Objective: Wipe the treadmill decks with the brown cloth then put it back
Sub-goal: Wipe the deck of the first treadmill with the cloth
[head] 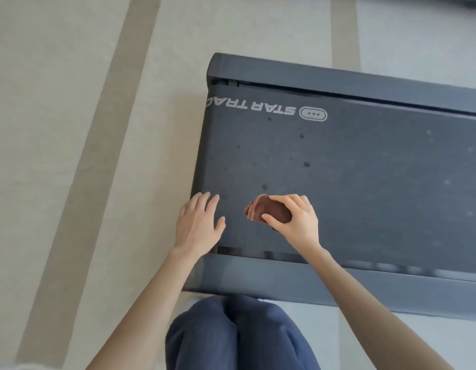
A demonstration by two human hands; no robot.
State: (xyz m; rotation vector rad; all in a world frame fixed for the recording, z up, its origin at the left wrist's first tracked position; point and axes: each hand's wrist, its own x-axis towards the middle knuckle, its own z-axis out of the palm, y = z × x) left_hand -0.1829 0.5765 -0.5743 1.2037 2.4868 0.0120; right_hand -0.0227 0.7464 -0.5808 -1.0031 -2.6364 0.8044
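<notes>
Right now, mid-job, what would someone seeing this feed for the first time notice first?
The bunched brown cloth gripped in the right hand stands out most, low on the dark treadmill belt near its end. Just beside it the left hand lies open with straight fingers at the belt's edge. Farther up, dark spots dot the belt below the white STAR TRAC lettering.

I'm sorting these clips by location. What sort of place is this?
Probably a gym or fitness room. A treadmill with a Star Trac logo on its belt stands on pale striped flooring, and the right hand holds a brown cloth on the belt.
</notes>
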